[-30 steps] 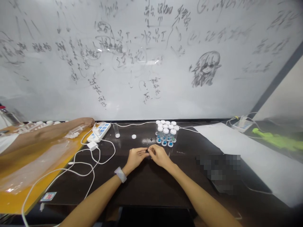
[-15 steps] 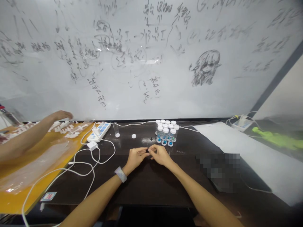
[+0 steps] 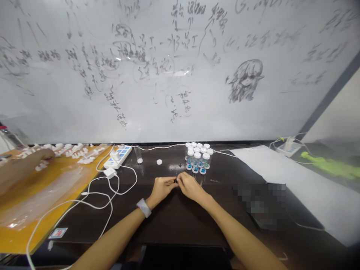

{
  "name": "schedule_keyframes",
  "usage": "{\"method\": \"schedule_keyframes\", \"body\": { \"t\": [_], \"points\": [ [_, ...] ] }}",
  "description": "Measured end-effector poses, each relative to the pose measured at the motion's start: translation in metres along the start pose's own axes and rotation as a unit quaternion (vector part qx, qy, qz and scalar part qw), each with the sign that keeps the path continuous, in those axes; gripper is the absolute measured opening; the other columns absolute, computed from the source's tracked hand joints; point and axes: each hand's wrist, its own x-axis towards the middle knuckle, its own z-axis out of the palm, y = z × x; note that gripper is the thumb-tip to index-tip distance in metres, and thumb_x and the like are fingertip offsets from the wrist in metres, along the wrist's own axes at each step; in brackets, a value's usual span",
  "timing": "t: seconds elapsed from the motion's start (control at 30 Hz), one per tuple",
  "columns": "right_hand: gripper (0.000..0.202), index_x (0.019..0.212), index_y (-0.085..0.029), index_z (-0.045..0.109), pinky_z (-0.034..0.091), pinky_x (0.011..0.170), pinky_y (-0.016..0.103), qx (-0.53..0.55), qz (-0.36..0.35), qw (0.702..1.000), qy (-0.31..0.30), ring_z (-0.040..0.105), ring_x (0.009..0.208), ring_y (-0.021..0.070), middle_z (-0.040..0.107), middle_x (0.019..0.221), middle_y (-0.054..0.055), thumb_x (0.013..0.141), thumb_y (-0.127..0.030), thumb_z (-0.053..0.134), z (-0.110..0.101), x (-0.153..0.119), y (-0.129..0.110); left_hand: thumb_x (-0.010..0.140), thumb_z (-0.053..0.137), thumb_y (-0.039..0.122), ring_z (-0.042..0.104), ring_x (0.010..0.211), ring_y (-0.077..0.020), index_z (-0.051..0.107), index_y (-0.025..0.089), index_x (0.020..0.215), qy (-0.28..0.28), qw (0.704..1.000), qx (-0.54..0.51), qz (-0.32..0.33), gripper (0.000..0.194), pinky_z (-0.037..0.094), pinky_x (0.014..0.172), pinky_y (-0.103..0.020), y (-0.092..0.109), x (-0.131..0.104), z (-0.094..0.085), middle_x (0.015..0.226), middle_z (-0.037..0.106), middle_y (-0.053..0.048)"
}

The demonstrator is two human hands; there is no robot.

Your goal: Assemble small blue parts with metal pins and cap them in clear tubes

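Note:
My left hand, with a pale band at the wrist, pinches a small black piece between thumb and fingers. Closed against the same piece from the other side are the fingertips of my right hand. The piece is too small to make out its kind. Another small black part lies on the dark table just beyond my fingers. Farther back left are a white cap and a clear tube with a white end. Clear bottles with white lids and blue bits inside stand grouped beyond my right hand.
A power strip with looping white cables lies left. On the yellow surface, another person's hand is among white parts. White sheeting and a blurred dark object lie right. A whiteboard stands behind.
My hands stay in nearly the same place, with my right fingers shifted slightly on the black piece. At left, the other person's hand has moved left and down among the white parts.

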Motion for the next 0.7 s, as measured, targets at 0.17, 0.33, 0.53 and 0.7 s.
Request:
{"method": "schedule_keyframes", "body": {
  "t": [0.17, 0.33, 0.53, 0.7],
  "points": [
    [0.020, 0.091, -0.019, 0.052, 0.048, 0.080, 0.036, -0.033, -0.026, 0.999, 0.016, 0.056, 0.086, 0.0232, 0.057, 0.090, 0.009, 0.100, -0.015, 0.034, 0.005, 0.000, -0.005, 0.072, 0.079, 0.026, 0.076, 0.083, -0.0270, 0.078, 0.019, 0.098, -0.002, 1.000, -0.018, -0.019, 0.026, 0.063, 0.081, -0.041, -0.004, 0.000, 0.001, 0.092, 0.079, -0.006],
    [0.024, 0.090, -0.019, 0.054, 0.048, 0.080, 0.036, -0.045, -0.017, 0.998, 0.034, 0.056, 0.087, 0.0240, 0.056, 0.090, 0.010, 0.101, -0.017, 0.032, 0.008, 0.001, -0.009, 0.068, 0.082, 0.029, 0.076, 0.079, -0.0258, 0.077, 0.017, 0.094, 0.020, 0.999, -0.020, -0.041, 0.029, 0.063, 0.078, -0.038, -0.009, 0.003, 0.000, 0.085, 0.079, -0.007],
    [0.020, 0.096, -0.019, 0.058, 0.049, 0.076, 0.031, 0.025, 0.005, 0.999, 0.037, 0.061, 0.083, 0.0195, 0.060, 0.093, 0.007, 0.101, -0.018, 0.038, 0.005, 0.000, -0.006, 0.067, 0.084, 0.034, 0.076, 0.077, -0.0250, 0.075, 0.014, 0.094, 0.032, 0.998, -0.032, -0.053, 0.035, 0.063, 0.076, -0.036, -0.011, 0.005, -0.002, 0.082, 0.079, -0.009],
    [0.021, 0.097, -0.019, 0.063, 0.049, 0.081, 0.031, 0.041, 0.014, 0.999, 0.031, 0.063, 0.088, 0.0199, 0.063, 0.094, 0.008, 0.099, -0.017, 0.042, 0.000, 0.000, -0.006, 0.066, 0.085, 0.034, 0.075, 0.077, -0.0246, 0.074, 0.014, 0.094, 0.041, 0.997, -0.040, -0.058, 0.035, 0.062, 0.074, -0.034, -0.012, 0.005, -0.002, 0.082, 0.079, -0.008]
  ]
}}
